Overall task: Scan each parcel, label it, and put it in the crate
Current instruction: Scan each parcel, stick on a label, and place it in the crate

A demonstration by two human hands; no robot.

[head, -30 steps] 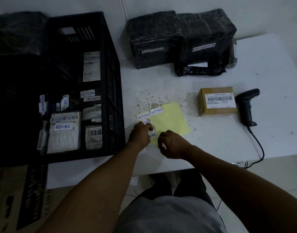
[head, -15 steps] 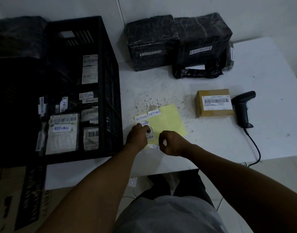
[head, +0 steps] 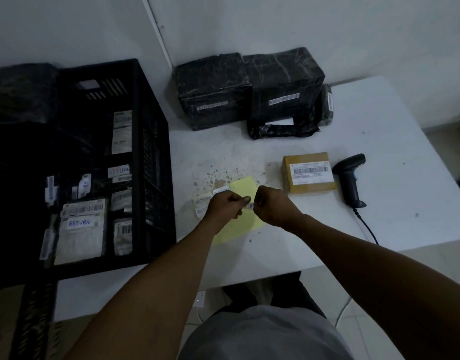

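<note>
White paper shows in the narrow gap between the two hands: a small label [head: 249, 206] is pinched from both sides, the left hand [head: 227, 205] taking its left end between curled fingers and thumb, the right hand [head: 271, 203] taking its right end the same way. Both hands are clenched into loose fists around that strip, knuckles up, and only a sliver of the label can be seen between the fingertips; any writing on it is too blurred to read. Directly beneath the fingers lies a yellow backing sheet [head: 239, 227] on the white table [head: 379, 157], and just left of the left fingers more labels [head: 201, 207] sit on that sheet, partly hidden by the hand.

Just beyond the right fingers and to their right rests a brown cardboard parcel [head: 308, 172] with a barcode sticker on top, apart from the hand. A black handheld scanner [head: 350, 178] lies just right of that parcel, its cable trailing off the table's near edge. Well beyond the fingers, against the wall, stand two black-wrapped parcels [head: 247, 87], side by side and touching. Well to the left of the left fingers sits the black crate [head: 148, 152], holding flat parcels marked RETURN [head: 79, 223].
</note>
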